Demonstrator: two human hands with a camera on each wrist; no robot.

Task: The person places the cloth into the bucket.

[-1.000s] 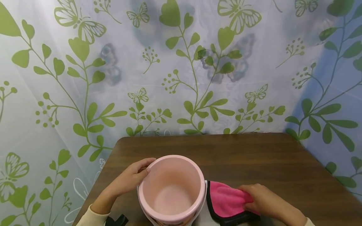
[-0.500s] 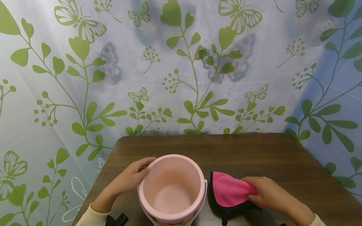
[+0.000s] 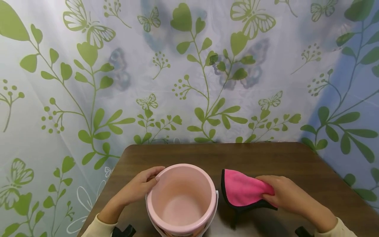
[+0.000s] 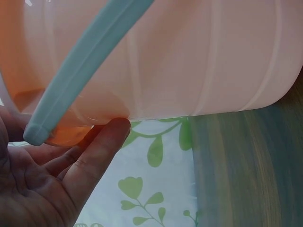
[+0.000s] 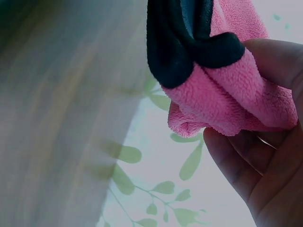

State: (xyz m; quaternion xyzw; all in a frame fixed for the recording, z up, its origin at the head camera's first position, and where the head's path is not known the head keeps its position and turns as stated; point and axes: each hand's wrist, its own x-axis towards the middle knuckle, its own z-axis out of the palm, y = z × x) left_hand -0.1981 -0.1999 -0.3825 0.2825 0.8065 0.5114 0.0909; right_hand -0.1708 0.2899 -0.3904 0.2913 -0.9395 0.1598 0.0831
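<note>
A pale pink bucket point(image 3: 182, 227) stands upright on the table, its mouth facing up and nothing visible inside. My left hand point(image 3: 139, 188) grips its rim from the left, thumb at the edge. In the left wrist view, the fingers point(image 4: 97, 158) press against the bucket's side beside the pale handle point(image 4: 85, 71), which hangs down. To the right of the bucket, my right hand point(image 3: 285, 192) pinches a bright pink cloth point(image 3: 241, 189) with black edging. The right wrist view shows its fluffy folds point(image 5: 218, 101) bunched between thumb and fingers, hanging over the table.
The brown wooden table point(image 3: 231, 158) extends behind and to the right of the bucket. A white curtain point(image 3: 189, 82) with green leaves and butterflies hangs along the back and both sides. Dark straps point(image 3: 125, 231) show near the wrists.
My right hand has lifted the pink cloth up and slightly away from the bucket, so it has moved off the bucket's side. My left hand stays on the rim.
</note>
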